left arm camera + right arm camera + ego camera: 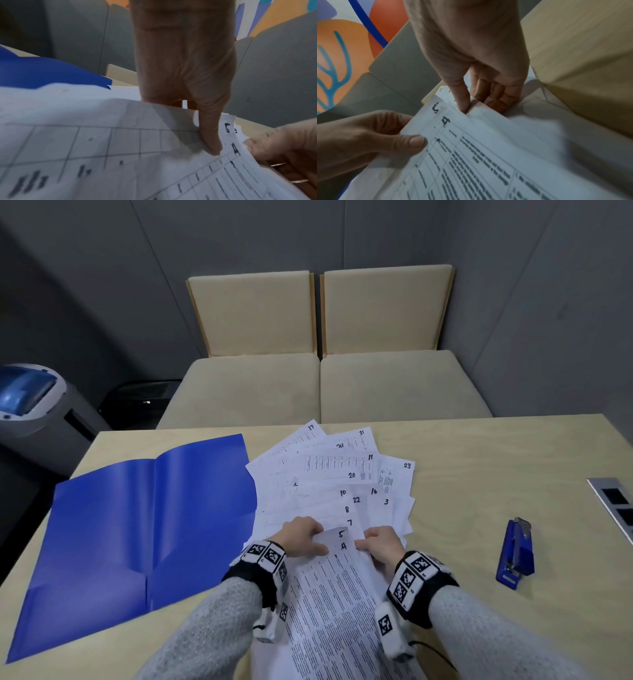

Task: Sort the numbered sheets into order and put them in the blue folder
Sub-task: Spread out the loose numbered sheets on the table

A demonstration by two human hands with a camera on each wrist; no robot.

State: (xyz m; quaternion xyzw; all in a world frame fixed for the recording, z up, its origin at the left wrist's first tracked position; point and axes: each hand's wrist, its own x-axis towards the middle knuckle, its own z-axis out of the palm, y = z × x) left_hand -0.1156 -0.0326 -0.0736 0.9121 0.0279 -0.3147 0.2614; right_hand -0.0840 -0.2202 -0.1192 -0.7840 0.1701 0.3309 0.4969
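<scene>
We have both hands on the small held stack (337,587) near the front edge of the counter (479,460): the left hand (305,537) pinches its top left edge, thumb on top, and the right hand (378,546) pinches the right edge beside the sheets marked 5 and 4. The other numbered sheets (335,474) lie fanned beyond, just beside the open blue folder (144,525). Thin and limp, the paper will likely sag, slide and crease, so we judge the top corners, gripped lightly, the best hold.
</scene>
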